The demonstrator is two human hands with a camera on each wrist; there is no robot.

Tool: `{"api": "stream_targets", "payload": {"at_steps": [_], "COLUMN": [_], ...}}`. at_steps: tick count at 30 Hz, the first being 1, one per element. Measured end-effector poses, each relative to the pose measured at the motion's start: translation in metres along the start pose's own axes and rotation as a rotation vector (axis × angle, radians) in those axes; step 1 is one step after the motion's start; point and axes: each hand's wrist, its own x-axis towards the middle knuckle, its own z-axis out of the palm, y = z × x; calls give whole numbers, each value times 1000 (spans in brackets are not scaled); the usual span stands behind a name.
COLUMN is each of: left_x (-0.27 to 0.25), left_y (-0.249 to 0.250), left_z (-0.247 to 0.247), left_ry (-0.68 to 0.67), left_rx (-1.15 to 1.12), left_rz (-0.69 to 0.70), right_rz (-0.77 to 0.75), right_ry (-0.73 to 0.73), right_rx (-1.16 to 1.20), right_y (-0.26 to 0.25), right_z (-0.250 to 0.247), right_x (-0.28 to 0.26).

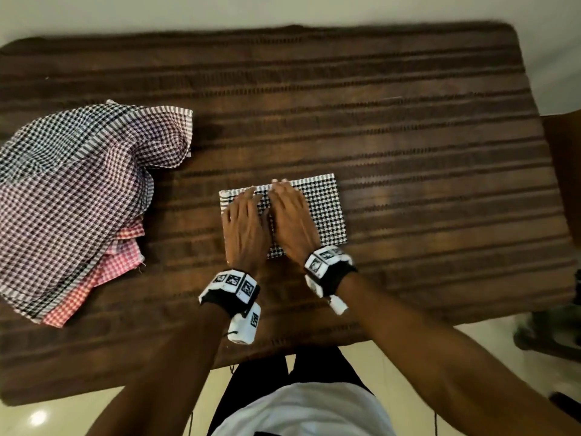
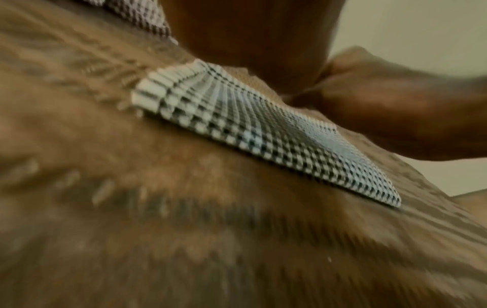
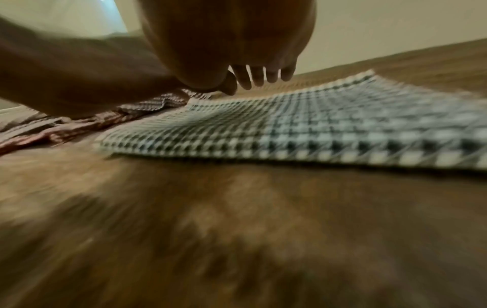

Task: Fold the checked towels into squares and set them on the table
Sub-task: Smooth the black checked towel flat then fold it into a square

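A black-and-white checked towel (image 1: 323,212) lies folded into a small rectangle in the middle of the brown table (image 1: 408,136). Both hands lie flat on it, side by side, fingers straight and pointing away from me. My left hand (image 1: 243,221) covers the towel's left part; my right hand (image 1: 290,218) rests on its middle, fingertips at the far edge. In the left wrist view the towel (image 2: 237,129) shows its near-left corner, with the left palm (image 2: 250,41) above it. In the right wrist view the towel (image 3: 316,129) stretches right under the right hand (image 3: 237,52), fingers extended.
A heap of unfolded checked towels (image 1: 72,196), black, maroon and red, lies on the table's left side and shows behind the towel (image 3: 65,129) in the right wrist view. A dark chair part (image 1: 562,171) stands past the right edge. The near table edge runs just before my legs.
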Motion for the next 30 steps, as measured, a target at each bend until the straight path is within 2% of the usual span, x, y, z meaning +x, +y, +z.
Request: {"api": "stream_targets", "payload": {"at_steps": [2, 3, 8, 11, 14, 17, 21, 26, 28, 30], "left_x": [-8, -10, -10, -11, -11, -8, -7, -5, -4, -3], "left_y": [-8, -16, -36, -32, -28, -19, -9, -7, -7, -5], "left_z": [15, 18, 15, 12, 5, -2, 2, 3, 4, 3], "left_ry": [-93, -131, -212, -240, -252, -251, -347, -411, -413, -418], "left_rx": [28, 62, 143, 169, 195, 163, 249, 378, 390, 391], "left_rz": [-11, -27, 40, 23, 39, 164, 347, 369, 380, 388], "right_rz": [37, 76, 251, 399, 487, 555, 656, 955, 949, 892], "right_ry": [-134, -141, -25, -15, -12, 49, 96, -28, -96, -98], "right_rx": [-46, -62, -50, -96, -148, -187, -1, 365, 424, 405], "right_y": [-5, 0, 58, 87, 97, 81, 57, 62, 65, 58], "right_z": [19, 22, 9, -4, -16, -30, -35, -58, -69, -74], "right_x": [-6, -8, -18, -29, -41, -55, -57, -36, -29, -24]}}
